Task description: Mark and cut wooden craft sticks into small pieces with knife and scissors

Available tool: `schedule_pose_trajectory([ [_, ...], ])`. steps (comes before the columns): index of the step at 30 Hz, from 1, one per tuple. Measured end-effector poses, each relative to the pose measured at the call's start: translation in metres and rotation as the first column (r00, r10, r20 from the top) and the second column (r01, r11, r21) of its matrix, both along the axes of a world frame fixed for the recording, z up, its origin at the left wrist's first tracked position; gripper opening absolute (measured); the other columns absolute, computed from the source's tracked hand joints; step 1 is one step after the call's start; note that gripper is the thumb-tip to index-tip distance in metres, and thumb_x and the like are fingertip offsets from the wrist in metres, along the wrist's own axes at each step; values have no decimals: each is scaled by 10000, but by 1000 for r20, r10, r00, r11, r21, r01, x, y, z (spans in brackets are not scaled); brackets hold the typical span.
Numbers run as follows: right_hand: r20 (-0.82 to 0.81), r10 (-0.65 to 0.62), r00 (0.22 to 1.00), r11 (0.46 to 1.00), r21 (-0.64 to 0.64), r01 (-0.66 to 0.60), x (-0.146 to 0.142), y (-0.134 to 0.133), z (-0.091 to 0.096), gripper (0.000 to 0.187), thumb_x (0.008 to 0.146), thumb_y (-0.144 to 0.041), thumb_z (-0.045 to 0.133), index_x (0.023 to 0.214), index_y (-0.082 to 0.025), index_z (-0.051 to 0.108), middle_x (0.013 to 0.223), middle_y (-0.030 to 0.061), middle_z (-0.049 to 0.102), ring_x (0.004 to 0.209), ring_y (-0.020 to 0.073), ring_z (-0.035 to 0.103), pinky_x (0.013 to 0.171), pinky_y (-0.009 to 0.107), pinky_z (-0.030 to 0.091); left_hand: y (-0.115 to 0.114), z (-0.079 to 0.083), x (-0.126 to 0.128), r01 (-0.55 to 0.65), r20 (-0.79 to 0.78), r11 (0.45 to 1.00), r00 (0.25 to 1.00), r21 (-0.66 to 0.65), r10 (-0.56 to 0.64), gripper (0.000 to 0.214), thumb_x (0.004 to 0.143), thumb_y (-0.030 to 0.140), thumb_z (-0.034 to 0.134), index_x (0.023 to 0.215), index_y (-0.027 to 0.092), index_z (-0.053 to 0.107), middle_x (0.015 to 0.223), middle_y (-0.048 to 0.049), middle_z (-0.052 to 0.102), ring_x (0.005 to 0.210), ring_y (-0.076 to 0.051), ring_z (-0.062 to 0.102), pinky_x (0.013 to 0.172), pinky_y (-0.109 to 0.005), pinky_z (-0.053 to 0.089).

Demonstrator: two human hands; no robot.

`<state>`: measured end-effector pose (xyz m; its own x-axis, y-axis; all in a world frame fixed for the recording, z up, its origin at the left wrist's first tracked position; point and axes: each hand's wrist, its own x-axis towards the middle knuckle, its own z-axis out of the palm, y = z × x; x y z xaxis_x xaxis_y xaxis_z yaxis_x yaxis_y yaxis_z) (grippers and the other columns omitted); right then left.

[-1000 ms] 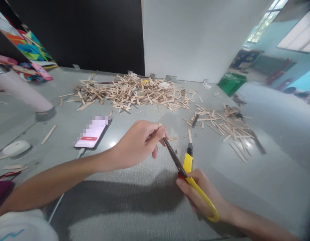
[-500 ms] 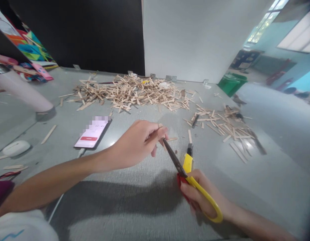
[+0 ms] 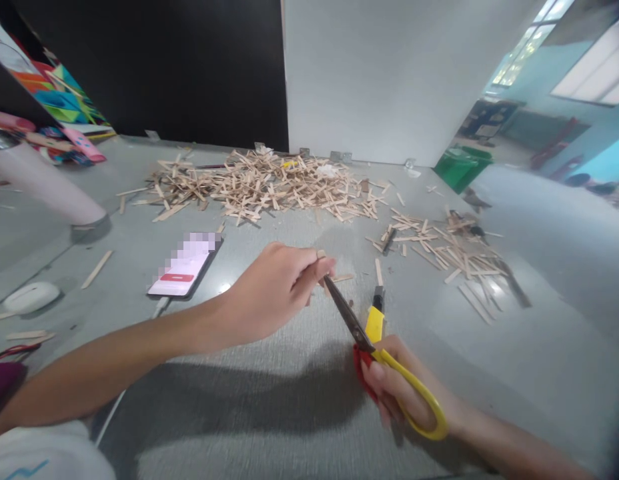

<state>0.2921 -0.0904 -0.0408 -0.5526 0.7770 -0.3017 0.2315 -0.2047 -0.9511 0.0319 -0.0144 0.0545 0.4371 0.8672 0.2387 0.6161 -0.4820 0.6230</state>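
Your left hand (image 3: pixel 262 293) pinches a mostly hidden wooden stick (image 3: pixel 320 254) above the table (image 3: pixel 229 447); it looks light, stiff and liable to snap, suiting a fingertip hold. The scissors (image 3: pixel 347 310), probably rigid and heavier, reach that hand; your right hand (image 3: pixel 404 393) is clamped round their handles (image 3: pixel 442 421).

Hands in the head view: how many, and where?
2. The left hand is near the middle, at the blade tip of the scissors; the right hand is lower right, holding the scissors, some fingers hidden. No other hand shows.
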Motion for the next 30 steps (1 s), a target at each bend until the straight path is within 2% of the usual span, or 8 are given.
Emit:
schedule_pose_trajectory([
  [6,0,17,1000,1000,10,-17,1,1,-2,734,926,-907,527,654,-230,447,469,-78,396,365,56,375,376,175,331,3,2,-6,83,-89,992,993,95,-74,451,1127,282,469,761,179,713,594,30,678,465,-84,512,519,-260,344],
  [9,6,32,999,999,15,-32,1,1,-4,736,957,-883,511,631,-228,430,465,-68,410,364,57,384,378,174,338,6,10,-14,58,-100,994,994,96,-49,417,1121,272,484,815,180,753,599,35,685,443,-76,503,501,-251,336],
  [12,-7,12,1000,1000,21,-12,0,1,-3,731,968,-875,499,644,-222,454,464,-67,408,377,63,401,391,174,353,6,20,-18,67,-51,998,996,-14,-68,417,1122,279,487,847,179,784,650,27,730,423,-61,503,463,-230,331],
  [15,-45,-37,998,999,30,38,-2,1,-1,697,935,-886,543,724,-225,479,507,-97,364,415,71,408,454,196,449,3,25,-16,97,4,988,995,-118,-97,448,1131,295,485,832,177,798,607,29,716,414,-53,509,437,-207,323],
  [17,-65,-24,998,999,40,26,-1,1,-2,682,944,-871,544,733,-226,474,519,-98,363,424,74,421,474,206,466,1,24,-13,88,24,988,996,-129,-85,459,1131,277,478,822,171,799,596,28,711,414,-48,516,433,-194,326],
  [22,-59,-9,998,998,64,13,4,-2,-5,650,965,-841,542,791,-216,512,523,-82,432,417,80,441,428,190,367,-1,20,-9,39,45,991,998,-130,-34,432,1115,246,495,818,168,799,648,22,746,412,-37,527,422,-177,336],
  [30,25,45,999,998,36,-46,4,-3,-1,664,962,-835,557,718,-228,445,568,-83,380,440,73,427,427,186,390,-1,15,-10,68,43,988,997,-142,-62,407,1123,315,494,905,176,809,580,35,711,448,-54,551,418,-171,317],
])
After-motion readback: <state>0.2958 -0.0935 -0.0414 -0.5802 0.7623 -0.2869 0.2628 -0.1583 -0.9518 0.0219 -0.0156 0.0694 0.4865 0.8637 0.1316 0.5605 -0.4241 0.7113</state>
